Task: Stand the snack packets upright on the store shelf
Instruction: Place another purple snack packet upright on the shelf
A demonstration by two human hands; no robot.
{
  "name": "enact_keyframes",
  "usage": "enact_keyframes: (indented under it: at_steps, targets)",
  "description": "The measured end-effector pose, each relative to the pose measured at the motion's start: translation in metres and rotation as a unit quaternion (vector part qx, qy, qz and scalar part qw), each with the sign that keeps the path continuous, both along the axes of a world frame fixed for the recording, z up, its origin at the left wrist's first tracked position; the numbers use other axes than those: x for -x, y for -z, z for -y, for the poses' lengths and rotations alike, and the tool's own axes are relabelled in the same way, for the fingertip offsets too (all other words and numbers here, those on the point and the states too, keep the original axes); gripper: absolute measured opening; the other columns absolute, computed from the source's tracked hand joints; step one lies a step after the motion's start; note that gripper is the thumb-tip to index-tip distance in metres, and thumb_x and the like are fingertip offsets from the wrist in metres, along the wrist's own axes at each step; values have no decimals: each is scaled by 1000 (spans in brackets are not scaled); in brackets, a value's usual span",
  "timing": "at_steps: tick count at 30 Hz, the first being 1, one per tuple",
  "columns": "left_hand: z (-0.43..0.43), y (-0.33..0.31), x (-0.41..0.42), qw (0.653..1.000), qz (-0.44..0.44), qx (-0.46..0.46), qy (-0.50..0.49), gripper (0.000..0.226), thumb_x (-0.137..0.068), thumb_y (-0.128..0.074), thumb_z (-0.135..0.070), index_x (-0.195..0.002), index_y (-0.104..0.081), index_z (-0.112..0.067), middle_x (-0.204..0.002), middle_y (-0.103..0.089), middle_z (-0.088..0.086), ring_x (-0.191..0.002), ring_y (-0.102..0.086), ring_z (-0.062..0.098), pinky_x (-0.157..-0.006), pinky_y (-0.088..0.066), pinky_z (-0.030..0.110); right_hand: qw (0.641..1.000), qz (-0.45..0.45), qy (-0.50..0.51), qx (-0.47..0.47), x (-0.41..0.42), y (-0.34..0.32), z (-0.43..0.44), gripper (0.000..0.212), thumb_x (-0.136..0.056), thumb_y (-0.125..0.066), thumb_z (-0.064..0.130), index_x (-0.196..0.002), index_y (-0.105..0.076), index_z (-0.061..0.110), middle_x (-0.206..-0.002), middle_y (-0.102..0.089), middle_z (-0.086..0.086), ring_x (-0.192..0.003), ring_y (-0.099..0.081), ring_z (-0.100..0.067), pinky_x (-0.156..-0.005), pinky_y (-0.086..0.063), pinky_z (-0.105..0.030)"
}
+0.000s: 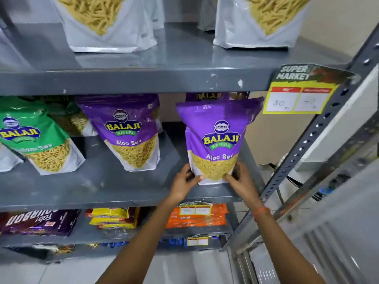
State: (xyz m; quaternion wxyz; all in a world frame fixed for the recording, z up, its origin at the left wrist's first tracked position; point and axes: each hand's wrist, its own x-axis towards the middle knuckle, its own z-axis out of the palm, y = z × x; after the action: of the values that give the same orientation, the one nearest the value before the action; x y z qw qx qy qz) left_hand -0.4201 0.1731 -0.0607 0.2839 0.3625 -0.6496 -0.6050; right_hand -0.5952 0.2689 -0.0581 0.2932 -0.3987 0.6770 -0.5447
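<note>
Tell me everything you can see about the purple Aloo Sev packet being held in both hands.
The purple Aloo Sev packet is a glossy plastic stand-up pouch, purple above, with a Balaji Wafers logo and a white base with a window showing thin yellow sev. It stands upright near the right end of the grey middle shelf. The left hand and right hand pinch its bottom corners. Another purple packet shows behind it.

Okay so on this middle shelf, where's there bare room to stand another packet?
Bare shelf runs along the front edge, before the green packet and left purple packet. A gap lies between that packet and the held purple packet, gripped by left hand and right hand. The far left is crowded.
</note>
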Motion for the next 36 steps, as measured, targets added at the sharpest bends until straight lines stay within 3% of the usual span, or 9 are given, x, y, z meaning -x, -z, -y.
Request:
enact_keyframes:
  at_steps: [3,6,13,18,22,27,32,34,36]
  targets:
    - [-30,0,-8,1000,-4,2,7,41,-81,-68,-13,-119,-52,-16,-120,-63,2,-110,-60,15,-95,-49,26,1000,-19,16,6,-11,7,-26,46,-79,-70,13,-119,-48,15,-121,-60,-4,-113,-56,-13,-94,-45,-32]
    - [-40,-3,-11,1000,1,0,7,35,-82,-67,-17,-111,-53,-29,-117,-63,-2,-111,-59,15,-97,-48,30,1000,-10,13,2,-13,4,-35,51,-79,-70,12,-123,-46,12,-125,-60,-7,-116,-55,-16,-97,-45,-36]
    - [-38,-1,-13,999,29,7,28,47,-84,-64,-23,-127,-46,-22,-123,-58,-4,-117,-55,16,-94,-45,27,999,9,29,-14,-16,3,-35,50,-77,-73,19,-119,-46,18,-113,-62,8,-107,-58,2,-92,-48,-28]
    - [-37,1,-16,998,44,22,36,60,-81,-66,-30,-134,-38,-24,-134,-51,-5,-128,-48,19,-106,-42,39,998,5,54,-23,-27,-6,-35,55,-83,-66,18,-131,-39,13,-133,-51,-9,-124,-49,-22,-108,-39,-48]
    - [-34,-9,-32,995,27,100,-12,84,-80,-63,-44,-145,-10,-36,-152,-14,-21,-141,-16,0,-113,-25,28,953,-176,224,101,-66,-21,-37,62,-83,-51,26,-140,-29,12,-150,-26,-8,-140,-22,-13,-117,-19,-27]
    - [-18,-33,-41,961,6,274,-42,73,-86,-53,-46,-146,-16,-29,-151,-15,-23,-139,-12,-12,-110,-12,1,897,-311,208,235,-110,-51,-2,56,-87,-48,19,-140,-31,16,-146,-28,-6,-140,-24,-15,-117,-20,-27]
    - [-42,-4,-8,989,90,106,49,83,-81,-68,-24,-146,-19,-10,-154,-27,7,-141,-28,15,-109,-22,15,891,-193,345,224,-80,-44,-9,55,-89,-44,27,-137,-35,0,-142,-31,-20,-135,-27,-17,-116,-16,-20]
    - [-17,3,-15,982,98,91,133,82,-78,-71,-22,-144,-24,-9,-149,-38,10,-136,-38,18,-113,-32,30,868,-152,423,210,-89,-40,-2,54,-90,-46,27,-136,-34,1,-142,-29,-18,-136,-26,-17,-118,-20,-28]
    - [-17,4,-8,982,91,89,143,70,-78,-71,-20,-138,-36,-9,-138,-52,8,-127,-50,22,-107,-41,38,880,-58,436,181,-77,-35,-8,53,-92,-45,25,-138,-32,1,-147,-29,-19,-139,-28,-26,-118,-23,-41]
